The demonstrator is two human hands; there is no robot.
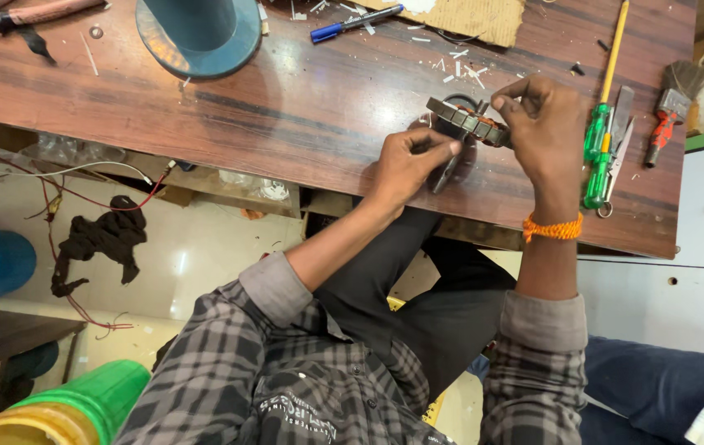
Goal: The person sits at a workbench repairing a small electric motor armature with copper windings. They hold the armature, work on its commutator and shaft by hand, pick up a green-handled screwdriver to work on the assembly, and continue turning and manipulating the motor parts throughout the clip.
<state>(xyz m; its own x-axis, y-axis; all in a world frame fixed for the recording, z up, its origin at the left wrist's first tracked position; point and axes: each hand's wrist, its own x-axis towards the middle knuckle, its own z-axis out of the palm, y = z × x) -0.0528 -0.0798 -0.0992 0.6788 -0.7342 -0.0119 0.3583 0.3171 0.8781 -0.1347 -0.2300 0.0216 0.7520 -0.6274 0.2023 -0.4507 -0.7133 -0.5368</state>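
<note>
Scuffed wooden table (pixel 302 107), tiled floor (pixel 195 247)

On the bench (pixel 286 107), the ring-shaped motor core (pixel 467 120) sits between my grips, my left grip (pixel 405 165) at its seven o'clock and my right grip (pixel 545 124) at its three. Two screwdrivers (pixel 603 124) lie at three o'clock of my right grip. The pen (pixel 356 21) lies at eleven o'clock of the core, and the round base (pixel 199 37) at ten, well apart.
</note>
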